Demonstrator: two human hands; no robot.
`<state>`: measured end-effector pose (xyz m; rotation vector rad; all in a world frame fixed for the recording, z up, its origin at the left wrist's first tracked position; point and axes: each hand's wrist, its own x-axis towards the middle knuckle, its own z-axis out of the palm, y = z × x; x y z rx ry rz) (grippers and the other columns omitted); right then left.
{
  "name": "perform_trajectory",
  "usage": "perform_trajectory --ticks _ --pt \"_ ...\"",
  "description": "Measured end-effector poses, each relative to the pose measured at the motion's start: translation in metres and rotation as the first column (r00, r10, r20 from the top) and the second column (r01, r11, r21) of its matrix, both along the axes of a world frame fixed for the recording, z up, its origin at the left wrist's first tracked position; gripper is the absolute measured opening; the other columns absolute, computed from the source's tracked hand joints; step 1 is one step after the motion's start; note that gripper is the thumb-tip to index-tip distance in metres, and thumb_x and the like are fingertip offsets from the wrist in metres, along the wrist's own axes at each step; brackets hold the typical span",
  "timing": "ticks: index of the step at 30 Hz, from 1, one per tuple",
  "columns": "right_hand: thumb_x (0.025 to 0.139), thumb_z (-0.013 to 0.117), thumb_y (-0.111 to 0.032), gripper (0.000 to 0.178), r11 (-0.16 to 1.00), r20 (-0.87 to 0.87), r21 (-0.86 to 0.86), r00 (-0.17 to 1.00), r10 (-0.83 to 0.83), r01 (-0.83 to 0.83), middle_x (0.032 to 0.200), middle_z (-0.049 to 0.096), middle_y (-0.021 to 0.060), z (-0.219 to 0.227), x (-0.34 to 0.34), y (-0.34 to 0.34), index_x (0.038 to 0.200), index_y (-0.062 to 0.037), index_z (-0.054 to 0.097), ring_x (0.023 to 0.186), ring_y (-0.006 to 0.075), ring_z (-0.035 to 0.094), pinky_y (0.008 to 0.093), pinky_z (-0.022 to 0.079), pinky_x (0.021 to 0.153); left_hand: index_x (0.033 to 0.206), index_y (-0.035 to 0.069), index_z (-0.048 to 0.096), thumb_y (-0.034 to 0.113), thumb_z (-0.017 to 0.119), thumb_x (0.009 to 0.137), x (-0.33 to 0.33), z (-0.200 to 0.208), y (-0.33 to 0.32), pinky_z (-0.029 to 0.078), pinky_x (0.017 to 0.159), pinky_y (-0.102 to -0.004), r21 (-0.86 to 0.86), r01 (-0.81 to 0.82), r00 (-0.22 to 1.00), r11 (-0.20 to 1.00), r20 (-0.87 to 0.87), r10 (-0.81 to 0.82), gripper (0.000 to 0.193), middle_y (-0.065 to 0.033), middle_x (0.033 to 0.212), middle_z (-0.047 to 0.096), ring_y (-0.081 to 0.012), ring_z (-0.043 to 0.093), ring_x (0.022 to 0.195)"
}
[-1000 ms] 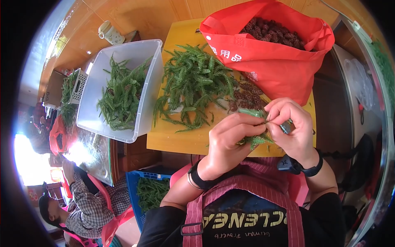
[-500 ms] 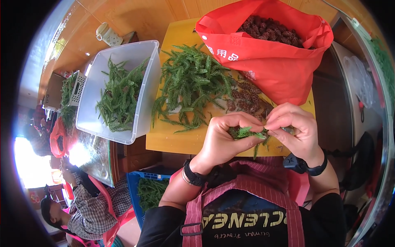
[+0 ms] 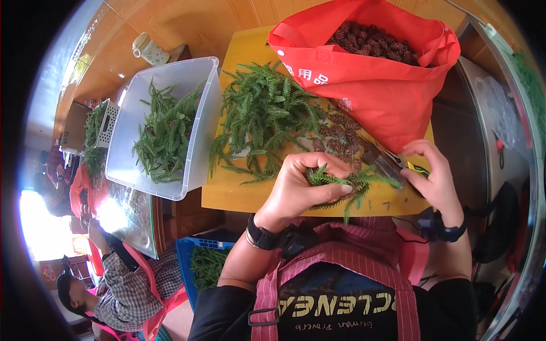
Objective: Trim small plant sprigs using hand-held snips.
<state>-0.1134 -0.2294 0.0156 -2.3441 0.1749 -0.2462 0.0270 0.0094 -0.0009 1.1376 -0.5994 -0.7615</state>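
Note:
My left hand [image 3: 304, 184] is closed around a small bunch of green artificial fir sprigs [image 3: 355, 190] above the front edge of the yellow table. To its right, my right hand [image 3: 429, 170] has thumb and fingers apart around the yellow-and-black handles of a pair of pliers [image 3: 420, 169]. The pliers lie on the table with their metal jaws toward the far left; whether the fingers press on them is unclear. Beyond my left hand lie several brown pine cones [image 3: 341, 136]. A large pile of green fir sprigs [image 3: 267, 108] sits left of the cones.
A red bag [image 3: 369, 85] full of pine cones [image 3: 375, 45] stands at the table's [image 3: 239, 196] far right. On the left is a clear plastic bin [image 3: 202, 131] holding more sprigs. A blue crate [image 3: 185, 250] with greenery stands below. Another person [image 3: 125, 290] sits at lower left.
My right hand has left the sprigs and moved right to the pliers, its fingers spreading. My left hand keeps the bunch, which now shows more fully.

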Motion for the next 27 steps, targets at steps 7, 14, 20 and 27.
perform_trajectory --ticks 7,14,20,27 --pt "0.062 0.072 -0.004 0.038 0.954 -0.304 -0.3 0.947 -0.101 0.005 0.098 0.049 0.0121 -0.043 -0.032 -0.033 0.091 -0.0046 0.047 0.099 0.0309 0.048 0.0354 0.041 0.084 0.08 0.004 0.058 -0.006 0.073 0.065 0.007 -0.002 -0.005 0.048 0.053 -0.0232 -0.183 0.174 0.944 0.968 -0.249 -0.217 0.023 -0.0153 0.087 0.061 -0.0141 0.057 0.068" --pt "0.061 0.068 -0.004 0.035 0.959 -0.284 -0.284 0.954 -0.095 0.011 0.093 0.047 0.0129 -0.044 -0.035 -0.03 0.089 -0.0031 0.046 0.09 0.0315 0.051 0.0349 0.043 0.079 0.08 0.004 0.057 0.002 0.074 0.068 0.01 -0.006 -0.006 0.038 0.046 -0.0233 -0.306 0.213 0.907 0.928 -0.291 -0.305 0.021 -0.0076 0.066 0.053 -0.0211 0.055 0.068" --pt "0.064 0.06 -0.003 0.02 0.933 -0.068 -0.323 0.979 -0.193 0.162 0.073 0.045 0.0129 -0.021 -0.049 -0.038 0.078 0.0 0.046 0.064 0.0259 0.049 0.0346 0.039 0.056 0.078 0.005 0.056 0.004 0.075 0.067 0.014 -0.009 -0.004 0.039 0.05 -0.0268 -0.273 0.205 0.916 0.94 -0.285 -0.283 0.023 -0.0049 0.061 0.052 -0.0224 0.054 0.068" --pt "0.067 0.058 -0.007 0.017 0.993 -0.208 0.056 0.974 -0.092 0.105 0.059 0.052 0.0046 0.034 -0.04 -0.019 0.065 -0.0012 0.042 0.051 0.0144 0.044 0.0286 0.037 0.05 0.076 0.004 0.056 0.003 0.075 0.066 0.012 -0.011 -0.008 0.041 0.053 -0.0285 -0.29 0.236 0.9 0.928 -0.295 -0.321 0.022 -0.0054 0.062 0.053 -0.0233 0.054 0.066"
